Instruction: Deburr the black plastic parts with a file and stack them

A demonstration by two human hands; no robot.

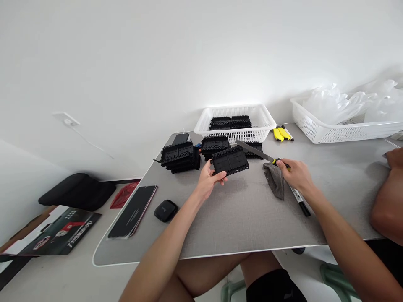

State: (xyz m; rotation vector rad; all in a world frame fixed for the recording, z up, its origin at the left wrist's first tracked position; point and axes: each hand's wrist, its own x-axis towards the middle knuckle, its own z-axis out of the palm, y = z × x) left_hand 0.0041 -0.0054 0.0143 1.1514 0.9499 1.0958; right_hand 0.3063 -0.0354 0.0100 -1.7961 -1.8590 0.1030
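Note:
My left hand (207, 182) grips a black rectangular plastic part (231, 161) with toothed long edges, holding it tilted above the table. In my right hand (296, 173) is a flat file (256, 151) with a black-and-yellow handle. Its long grey blade points left, and its tip is near the upper right edge of the held part; whether they touch I cannot tell. Behind the part lie a stack of similar black parts (179, 155), another pile (215, 143) and more parts (254, 149). Below the file lies a grey cloth (274, 180), with a marker (300, 200) beside it.
A white basket (234, 110) with black parts stands by the wall; another basket (317, 133) holds plastic bags. Yellow-handled tools (281, 134) lie between them. A phone (134, 212) and a small black case (166, 210) are at left. Another person's arm (388, 205) rests at right.

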